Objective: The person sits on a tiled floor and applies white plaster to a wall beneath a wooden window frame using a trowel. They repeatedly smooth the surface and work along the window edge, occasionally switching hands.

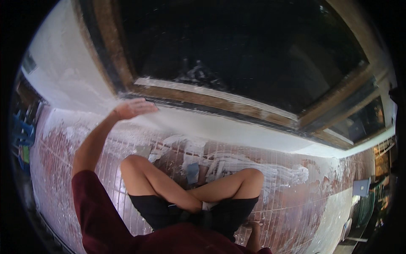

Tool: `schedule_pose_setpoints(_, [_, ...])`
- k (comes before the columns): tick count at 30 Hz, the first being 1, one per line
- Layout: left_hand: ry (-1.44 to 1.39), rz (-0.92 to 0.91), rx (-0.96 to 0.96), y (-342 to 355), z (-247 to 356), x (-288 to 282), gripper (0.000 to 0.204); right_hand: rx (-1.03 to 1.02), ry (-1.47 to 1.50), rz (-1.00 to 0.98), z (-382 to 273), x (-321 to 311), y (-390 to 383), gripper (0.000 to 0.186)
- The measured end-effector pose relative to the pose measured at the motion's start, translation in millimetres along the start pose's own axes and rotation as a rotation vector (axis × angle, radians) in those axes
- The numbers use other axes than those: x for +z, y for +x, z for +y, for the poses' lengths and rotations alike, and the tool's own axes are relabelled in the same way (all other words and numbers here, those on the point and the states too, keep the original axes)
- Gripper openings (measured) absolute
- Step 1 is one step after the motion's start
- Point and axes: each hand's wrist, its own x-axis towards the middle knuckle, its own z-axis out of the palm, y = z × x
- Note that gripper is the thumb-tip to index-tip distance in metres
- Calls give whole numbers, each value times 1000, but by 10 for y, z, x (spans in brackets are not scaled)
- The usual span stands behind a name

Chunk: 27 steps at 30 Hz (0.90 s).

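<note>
My left hand (136,108) is raised to the white wall just under the lower left corner of the wooden window frame (203,95). Its fingers are stretched out, dusted white and slightly blurred; whatever may lie beneath them is hidden. Low beside my right hip, my right hand (253,223) is at the floor with its fingers extended, and I see nothing in it. I sit cross-legged facing the wall. A small grey-blue square piece (193,173) lies on the floor in front of my legs.
White powder and smears cover the reddish tiled floor (292,207). Dark window glass (245,46) rises ahead, with a smaller pane to its right. Blue plastic chairs (23,129) stand at far left. A grey box-like object (361,187) and other clutter are at far right.
</note>
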Motion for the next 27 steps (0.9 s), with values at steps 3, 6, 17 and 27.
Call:
schedule_pose_setpoints(3, [3,-60,28,-363,-280,-118,53,4,-34,12,-30,-62,-37,99])
schedule_pose_setpoints(6, [26,-54,7,-340,-214,-113,53,9,-54,16,-65,-106,-52,101])
schedule_pose_setpoints(17, [-119,318,-57,1719,835,150,58,0,-51,5,-71,-150,-100,108])
schedule_pose_setpoints(27, [-370,511,-21,3594,1395,-197,56,-26,-22,-35,-119,-77,-41,115])
